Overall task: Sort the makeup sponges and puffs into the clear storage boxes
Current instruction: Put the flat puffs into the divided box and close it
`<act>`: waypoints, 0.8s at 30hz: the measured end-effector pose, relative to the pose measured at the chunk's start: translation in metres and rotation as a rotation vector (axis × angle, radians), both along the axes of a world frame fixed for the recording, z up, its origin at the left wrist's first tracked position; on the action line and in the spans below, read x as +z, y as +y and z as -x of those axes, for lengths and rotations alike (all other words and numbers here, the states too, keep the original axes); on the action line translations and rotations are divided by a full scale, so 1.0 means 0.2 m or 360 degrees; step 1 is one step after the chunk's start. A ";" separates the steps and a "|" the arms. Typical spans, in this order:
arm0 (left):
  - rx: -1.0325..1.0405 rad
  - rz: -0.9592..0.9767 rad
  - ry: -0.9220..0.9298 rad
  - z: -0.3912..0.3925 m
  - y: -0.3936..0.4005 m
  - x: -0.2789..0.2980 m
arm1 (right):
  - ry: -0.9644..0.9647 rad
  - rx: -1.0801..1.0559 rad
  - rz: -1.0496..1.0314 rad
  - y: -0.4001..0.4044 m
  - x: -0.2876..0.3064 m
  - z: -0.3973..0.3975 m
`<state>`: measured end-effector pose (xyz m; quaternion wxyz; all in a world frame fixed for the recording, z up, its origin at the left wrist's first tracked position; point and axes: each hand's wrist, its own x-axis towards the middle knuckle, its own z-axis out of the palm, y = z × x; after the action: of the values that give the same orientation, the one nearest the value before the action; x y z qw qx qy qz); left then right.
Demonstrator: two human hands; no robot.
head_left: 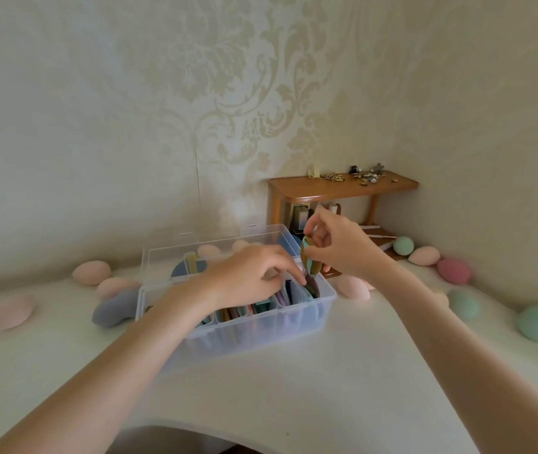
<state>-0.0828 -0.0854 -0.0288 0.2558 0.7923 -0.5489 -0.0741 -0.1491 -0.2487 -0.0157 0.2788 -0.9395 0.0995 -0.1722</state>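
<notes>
A clear storage box [261, 329] stands open on the white table, its compartments packed with flat puffs standing on edge. My left hand [254, 273] reaches into the right compartment, fingertips among the puffs [293, 294]. My right hand [343, 244] holds a small stack of flat puffs [310, 260], olive and teal, upright just above the box's right end. Egg-shaped sponges lie loose around the box: peach ones [91, 272] at the left, a grey-blue one [113, 309] against the box, teal ones [537, 322] and a pink one [453, 271] at the right.
The box's lid [195, 247] stands open behind it, with more puffs seen through it. A small wooden shelf [343, 185] in the corner carries little trinkets. Wallpapered walls close in behind and on the right. The table's curved front edge [195, 430] is near me.
</notes>
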 end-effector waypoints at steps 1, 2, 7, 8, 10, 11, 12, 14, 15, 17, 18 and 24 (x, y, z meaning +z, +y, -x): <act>-0.0008 0.0003 -0.0009 0.00 0.00 0.00 | -0.0014 0.0003 -0.0031 0.00 0.00 0.00; 0.0016 0.0019 -0.0007 0.00 0.00 0.01 | -0.0036 -0.0001 -0.0065 0.01 0.00 0.01; 0.0252 0.0137 0.0139 -0.07 0.06 0.01 | -0.0149 0.0051 -0.0388 0.03 0.04 0.03; 0.0265 0.0128 0.0135 -0.08 0.08 0.00 | -0.0144 0.0088 -0.0475 0.04 0.05 0.04; 0.0295 0.0113 0.0104 -0.10 0.12 0.00 | -0.0130 0.0149 -0.0584 0.07 0.06 0.03; 0.0304 0.0123 0.0094 -0.10 0.13 0.00 | -0.0133 0.0175 -0.0625 0.09 0.06 0.03; 0.0305 0.0131 0.0093 -0.10 0.13 0.00 | -0.0135 0.0199 -0.0667 0.10 0.06 0.02; 0.0256 0.0047 0.0081 -0.09 0.13 0.01 | -0.0119 0.0231 -0.0703 0.12 0.05 0.01; 0.0193 -0.0046 0.0054 -0.07 0.11 0.01 | -0.0102 0.0221 -0.0638 0.13 0.03 0.01; 0.0048 -0.0236 -0.0028 -0.05 0.08 0.00 | -0.0059 0.0190 -0.0496 0.14 0.01 0.00; 0.0008 -0.0288 -0.0065 -0.05 0.06 0.00 | -0.0044 0.0178 -0.0490 0.14 0.01 0.00; 0.0134 -0.0141 0.0044 -0.10 0.13 0.08 | -0.0135 0.0132 -0.0525 0.14 0.03 0.02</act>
<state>-0.0636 -0.0590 -0.0136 0.2309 0.8242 -0.5076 -0.0985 -0.1538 -0.2212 -0.0099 0.4401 -0.8762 0.0757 -0.1814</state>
